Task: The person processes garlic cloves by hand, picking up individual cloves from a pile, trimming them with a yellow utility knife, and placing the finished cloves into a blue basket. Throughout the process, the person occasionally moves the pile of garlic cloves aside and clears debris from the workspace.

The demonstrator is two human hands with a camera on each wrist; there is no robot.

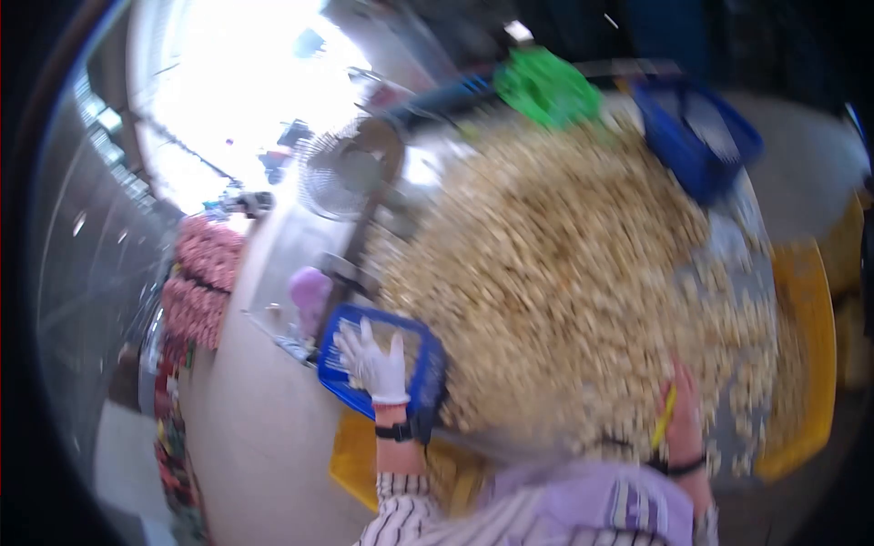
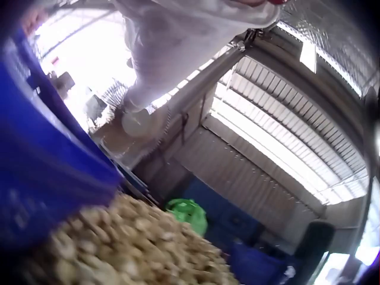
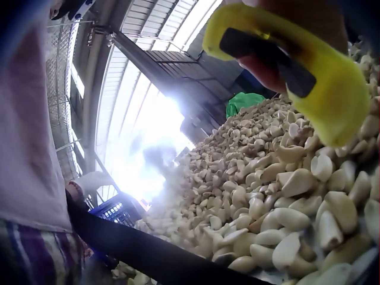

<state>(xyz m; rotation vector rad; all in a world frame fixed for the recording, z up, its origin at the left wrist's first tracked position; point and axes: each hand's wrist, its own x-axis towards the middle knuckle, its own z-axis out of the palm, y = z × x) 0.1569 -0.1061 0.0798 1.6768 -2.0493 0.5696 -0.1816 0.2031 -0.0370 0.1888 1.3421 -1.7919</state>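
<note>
A large heap of pale, clove-like pieces (image 1: 546, 264) covers the table. My left hand (image 1: 375, 364), in a white glove, is over a blue basket (image 1: 428, 364) at the heap's left edge, its fingers spread. In the left wrist view the gloved hand (image 2: 172, 47) is above the blue basket wall (image 2: 53, 160). At the heap's near right side is my bare right hand (image 1: 683, 414), holding a yellow tool (image 1: 665, 417). The right wrist view shows the yellow tool (image 3: 332, 89) with a dark inset, fingers curled round it, above the pieces (image 3: 285, 178).
A green bag (image 1: 546, 86) and another blue basket (image 1: 696, 136) lie at the far side. Yellow containers stand right (image 1: 806, 364) and at the near left (image 1: 355, 460). A fan (image 1: 341, 173) and a purple item (image 1: 310, 289) are at left, with pink bundles (image 1: 205, 282) beyond.
</note>
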